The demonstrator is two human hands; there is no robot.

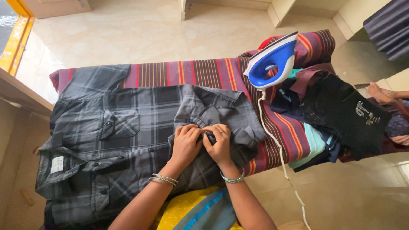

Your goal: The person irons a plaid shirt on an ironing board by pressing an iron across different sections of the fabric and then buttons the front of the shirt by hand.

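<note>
Beige polished floor tiles surround a low ironing table that is covered with a striped cloth in purple, red and orange. On this cloth lies a grey checked shirt, spread flat with the front side up. Its long axis goes from left to right in the picture: the collar with a white label is at the left end, and the lower part reaches towards the middle of the table. Two chest pockets with buttons are visible.

Both forearms come up from the bottom edge of the picture and meet over the lower part of the shirt. The left hand and the right hand are side by side, almost touching, with the palms down and the fingers bent. Together they pinch a small fold of the grey fabric between them. Each wrist carries thin bangles.

Just beyond the shirt, a blue and white iron stands on its heel at the far side of the table, and its white cord hangs down over the near edge. At the right end a pile of folded clothes rests, mostly dark.
</note>
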